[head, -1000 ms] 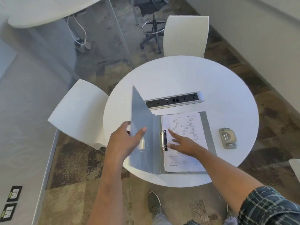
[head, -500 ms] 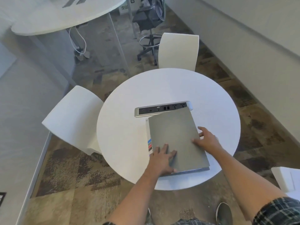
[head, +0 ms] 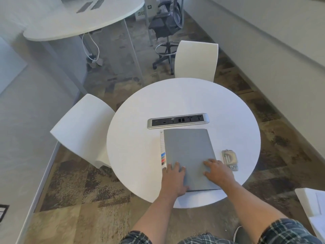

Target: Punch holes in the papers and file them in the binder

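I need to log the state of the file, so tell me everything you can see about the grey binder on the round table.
The grey binder lies closed and flat on the round white table, its plain matte cover facing up. Along its left edge runs a white spine strip with small coloured blocks. Its far edge sits just short of the silver power strip; the metal hole punch lies close on its right. The left hand and right hand both rest flat on the cover's near end, fingers spread. No papers show.
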A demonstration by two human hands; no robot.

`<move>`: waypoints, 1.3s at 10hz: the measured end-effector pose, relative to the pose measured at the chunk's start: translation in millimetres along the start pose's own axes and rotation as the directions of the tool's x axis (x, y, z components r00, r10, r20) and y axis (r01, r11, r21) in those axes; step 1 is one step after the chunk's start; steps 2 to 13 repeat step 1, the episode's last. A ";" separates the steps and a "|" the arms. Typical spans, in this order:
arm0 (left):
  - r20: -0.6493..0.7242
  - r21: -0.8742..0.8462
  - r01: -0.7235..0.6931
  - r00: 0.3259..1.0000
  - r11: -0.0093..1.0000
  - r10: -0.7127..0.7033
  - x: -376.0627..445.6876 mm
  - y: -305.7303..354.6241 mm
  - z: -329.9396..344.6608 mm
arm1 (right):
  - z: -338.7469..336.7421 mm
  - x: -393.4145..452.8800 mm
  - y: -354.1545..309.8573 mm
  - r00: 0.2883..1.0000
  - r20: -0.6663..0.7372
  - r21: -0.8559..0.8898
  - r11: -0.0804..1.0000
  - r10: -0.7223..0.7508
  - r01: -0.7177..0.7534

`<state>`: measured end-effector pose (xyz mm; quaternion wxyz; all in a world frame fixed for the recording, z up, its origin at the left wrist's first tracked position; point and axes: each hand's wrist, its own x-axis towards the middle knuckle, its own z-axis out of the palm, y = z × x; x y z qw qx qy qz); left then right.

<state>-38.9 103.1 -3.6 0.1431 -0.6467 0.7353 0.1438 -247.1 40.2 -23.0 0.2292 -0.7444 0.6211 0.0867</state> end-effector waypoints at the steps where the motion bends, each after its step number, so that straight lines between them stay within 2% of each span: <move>1: -0.259 -0.033 -0.015 0.966 0.999 0.006 13.1 -13.4 -25.1 | -22.6 0.4 -8.4 0.958 -0.280 -0.068 0.996 -0.068 0.051; 13: -0.259 -0.033 -0.015 0.966 0.999 0.006 13.1 -13.4 -25.1 | -22.6 0.4 -8.4 0.958 -0.280 -0.068 0.996 -0.068 0.051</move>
